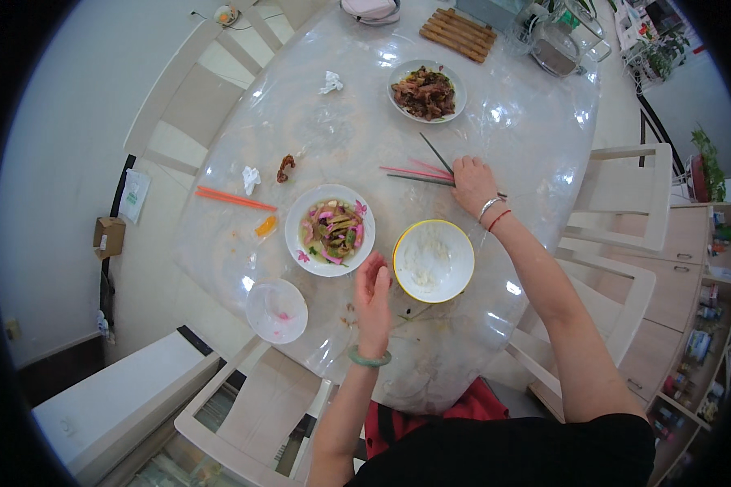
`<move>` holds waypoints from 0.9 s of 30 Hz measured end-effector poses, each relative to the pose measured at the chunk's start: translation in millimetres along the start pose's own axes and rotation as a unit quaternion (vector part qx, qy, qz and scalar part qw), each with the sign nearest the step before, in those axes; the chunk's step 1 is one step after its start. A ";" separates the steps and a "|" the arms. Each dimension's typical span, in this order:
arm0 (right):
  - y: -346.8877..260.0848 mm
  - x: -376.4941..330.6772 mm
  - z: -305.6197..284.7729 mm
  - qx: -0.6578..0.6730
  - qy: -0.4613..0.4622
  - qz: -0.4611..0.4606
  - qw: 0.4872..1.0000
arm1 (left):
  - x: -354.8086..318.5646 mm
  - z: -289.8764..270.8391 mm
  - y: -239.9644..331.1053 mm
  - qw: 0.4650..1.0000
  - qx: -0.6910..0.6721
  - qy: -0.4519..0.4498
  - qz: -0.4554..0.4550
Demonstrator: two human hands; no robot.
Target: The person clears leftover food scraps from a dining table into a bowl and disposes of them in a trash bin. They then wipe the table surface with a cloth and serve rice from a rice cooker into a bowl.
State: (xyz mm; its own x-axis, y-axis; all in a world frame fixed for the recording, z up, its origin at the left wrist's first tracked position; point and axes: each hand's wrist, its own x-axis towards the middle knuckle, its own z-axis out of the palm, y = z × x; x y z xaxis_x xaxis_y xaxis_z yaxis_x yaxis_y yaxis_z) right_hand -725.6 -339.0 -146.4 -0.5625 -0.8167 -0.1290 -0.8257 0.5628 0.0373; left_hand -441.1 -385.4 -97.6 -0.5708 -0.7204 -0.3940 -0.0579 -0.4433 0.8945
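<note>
Between the two dishes and the right edge of the table, my right hand (473, 185) has its fingers closed over several chopsticks, some pink (404, 171) and some dark green (435, 150), which fan out to the left. My left hand (373, 296) is held with fingers extended and thumb apart, nothing in it. It hovers between a yellow-rimmed white bowl (464, 278) with rice remnants inside and a flower-patterned plate (296, 215) of mixed vegetables. Beyond the right hand lies a plate (458, 78) of browned meat.
Orange chopsticks (235, 199), crumpled tissues (252, 179), a brown food scrap (285, 168) and a small translucent bowl (259, 303) are at left. At the far end are a slatted wooden trivet (458, 35) and a glass pitcher (558, 50). Chairs (625, 191) surround the plastic-covered table (300, 122).
</note>
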 end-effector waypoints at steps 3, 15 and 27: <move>-4.3 -0.1 0.3 0.053 -0.019 0.023 0.998 | 16.0 -8.8 18.3 0.998 0.038 -0.020 0.037; -111.3 11.2 -144.5 0.397 -0.178 -0.026 0.900 | 74.6 -59.8 93.5 0.969 0.227 -0.015 0.099; -266.4 2.7 -82.8 0.822 -0.340 0.101 0.445 | 212.1 -250.1 79.8 0.694 0.668 0.127 0.238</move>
State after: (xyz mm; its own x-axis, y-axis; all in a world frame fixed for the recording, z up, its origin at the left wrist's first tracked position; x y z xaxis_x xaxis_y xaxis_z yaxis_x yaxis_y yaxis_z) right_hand -510.6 -501.7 -74.7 -0.0137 -0.8154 -0.5788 0.7001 0.4054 -0.5878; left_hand -362.0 -707.0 -162.7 -0.6330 -0.7615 0.1391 -0.7163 0.6444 0.2677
